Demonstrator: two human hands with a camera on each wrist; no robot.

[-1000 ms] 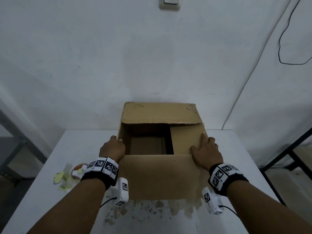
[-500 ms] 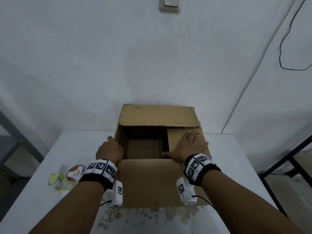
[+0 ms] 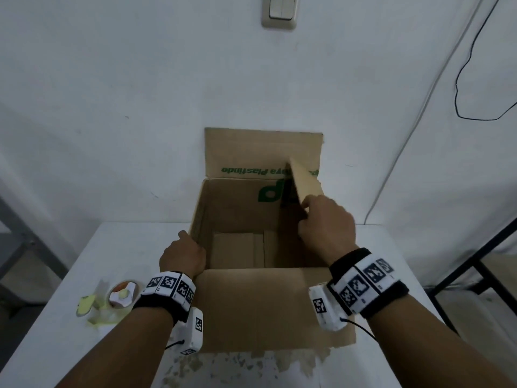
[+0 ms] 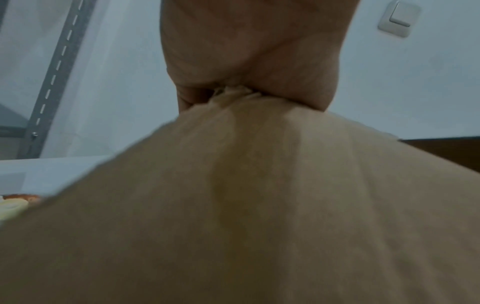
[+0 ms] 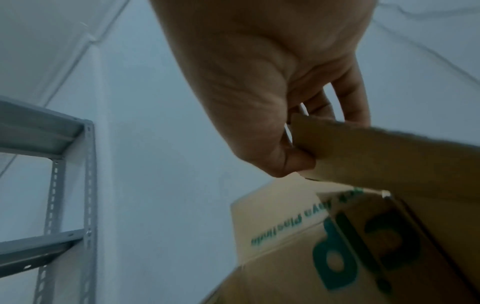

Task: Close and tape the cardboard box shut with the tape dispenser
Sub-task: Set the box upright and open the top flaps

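Observation:
An open brown cardboard box (image 3: 237,208) with green print stands on the white table (image 3: 64,340). Its far flap (image 3: 251,152) stands upright against the wall and its near flap (image 3: 268,309) lies folded out toward me. My right hand (image 3: 324,225) pinches the edge of the right side flap (image 3: 303,179), lifted up on edge; the right wrist view shows thumb and fingers (image 5: 298,158) clamped on that cardboard edge (image 5: 389,156). My left hand (image 3: 183,256) grips the box's near left corner, where the left wrist view shows fingers (image 4: 249,82) curled on cardboard (image 4: 259,205). The tape dispenser (image 3: 120,298) lies left of the box.
Yellowish scraps (image 3: 86,305) lie beside the dispenser near the table's left edge. A wall with a light switch (image 3: 279,12) and a hanging cable (image 3: 458,79) stands close behind the box. A metal shelf frame (image 5: 52,185) is at left, a dark frame (image 3: 475,264) at right.
My right hand went from lying flat on the folded-in right flap to pinching it and pulling it upright. The box now stands open, with its inside showing. My left hand stayed at the corner.

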